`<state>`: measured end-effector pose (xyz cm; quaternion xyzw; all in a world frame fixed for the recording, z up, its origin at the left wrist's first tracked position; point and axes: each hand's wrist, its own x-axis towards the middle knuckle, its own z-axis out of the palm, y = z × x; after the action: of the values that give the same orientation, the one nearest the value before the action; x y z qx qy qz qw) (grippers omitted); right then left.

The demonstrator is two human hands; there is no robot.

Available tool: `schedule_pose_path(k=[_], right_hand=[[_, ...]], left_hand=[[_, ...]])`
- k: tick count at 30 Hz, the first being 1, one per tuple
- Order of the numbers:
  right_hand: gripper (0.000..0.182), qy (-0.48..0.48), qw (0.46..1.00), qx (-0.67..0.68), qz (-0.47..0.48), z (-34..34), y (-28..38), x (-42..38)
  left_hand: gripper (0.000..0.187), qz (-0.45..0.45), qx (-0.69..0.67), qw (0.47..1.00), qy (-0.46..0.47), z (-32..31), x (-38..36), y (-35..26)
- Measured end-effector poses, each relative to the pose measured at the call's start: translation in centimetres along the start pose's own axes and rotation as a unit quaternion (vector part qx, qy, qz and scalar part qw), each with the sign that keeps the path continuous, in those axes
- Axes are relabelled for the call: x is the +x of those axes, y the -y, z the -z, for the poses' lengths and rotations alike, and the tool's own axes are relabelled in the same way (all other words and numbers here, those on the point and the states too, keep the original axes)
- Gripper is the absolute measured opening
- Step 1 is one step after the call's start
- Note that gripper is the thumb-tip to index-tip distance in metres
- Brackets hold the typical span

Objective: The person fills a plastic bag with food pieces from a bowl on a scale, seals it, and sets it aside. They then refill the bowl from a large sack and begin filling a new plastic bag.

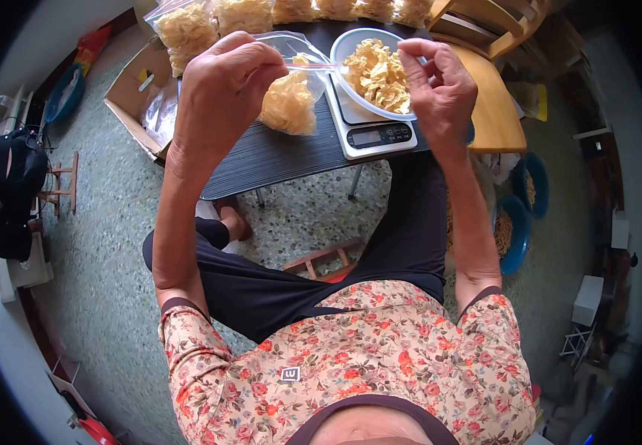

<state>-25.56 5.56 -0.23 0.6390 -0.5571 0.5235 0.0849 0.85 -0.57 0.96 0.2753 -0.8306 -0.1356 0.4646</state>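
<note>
My left hand (230, 85) is closed, its thumb and finger pinching the top edge of a clear zip bag (289, 104). Pale yellow dried flakes fill the lower part of this bag, which hangs at the table's near side. Held above the right rim of a white bowl (338, 46), my right hand (441, 89) has its fingers curled together; whatever they may hold is too small to make out. More dried flakes (377, 74) heap inside the bowl. Under it sits a white kitchen scale (380, 141) with a dark display panel.
Several filled bags (186, 33) line the far edge of the dark table (261, 165). A cardboard box (129, 96) with plastic bags stands left. At right are a wooden chair (495, 104) and blue basins (515, 236) on the floor. A small wooden stool (321, 259) shows between the legs.
</note>
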Motion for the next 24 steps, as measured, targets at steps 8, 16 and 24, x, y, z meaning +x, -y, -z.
schedule_pose_path(k=[8, 16, 24], right_hand=[[0.013, 0.215, 0.974, -0.023, -0.07, 2.8, -6.2, 1.6], [0.054, 0.308, 0.904, -0.289, -0.071, -1.1, -5.1, 3.3], [0.041, 0.237, 0.959, -0.111, -0.104, -1.5, -7.5, 1.8]], left_hand=[[0.008, 0.019, -0.008, 0.999, 0.043, -1.1, -0.2, -0.2], [0.009, 0.015, -0.007, 0.999, 0.049, -1.2, -0.1, 0.1], [0.009, -0.001, 0.004, 0.999, 0.05, -1.2, -0.3, 0.3]])
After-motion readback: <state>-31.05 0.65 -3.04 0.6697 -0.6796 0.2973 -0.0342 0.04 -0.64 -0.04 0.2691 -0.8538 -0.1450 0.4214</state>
